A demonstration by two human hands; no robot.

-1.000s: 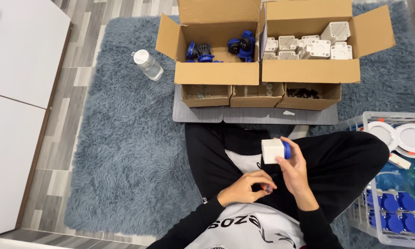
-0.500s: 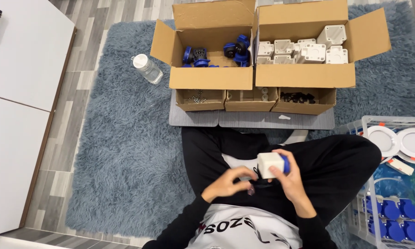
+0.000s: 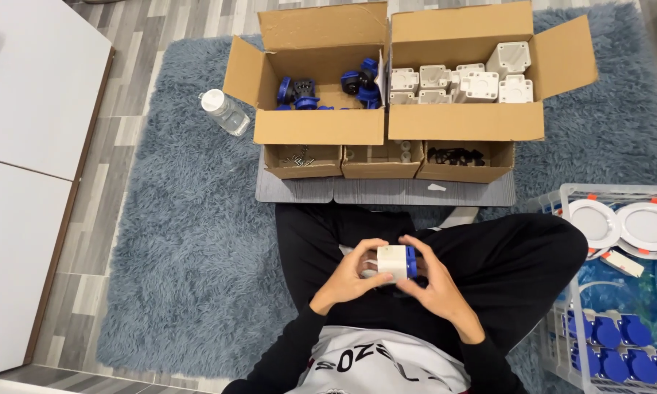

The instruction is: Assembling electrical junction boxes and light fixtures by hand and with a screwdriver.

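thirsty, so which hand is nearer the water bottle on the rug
Left. The left hand is on the bottle's side of the white and blue part; the right hand grips its far side.

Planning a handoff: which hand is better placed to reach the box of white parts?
Probably the right hand: the white-parts box lies on its side. Both it and the left hand hold the white-and-blue part.

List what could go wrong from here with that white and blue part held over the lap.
1. Both the left hand and the right hand hold the white box with the blue insert in the air over the crossed legs; a slip would likely drop it onto the shaggy rug, where any small piece could vanish in the pile.
2. The plastic bottle lies on its side beside the left carton; a reach for blue parts might knock it rolling.
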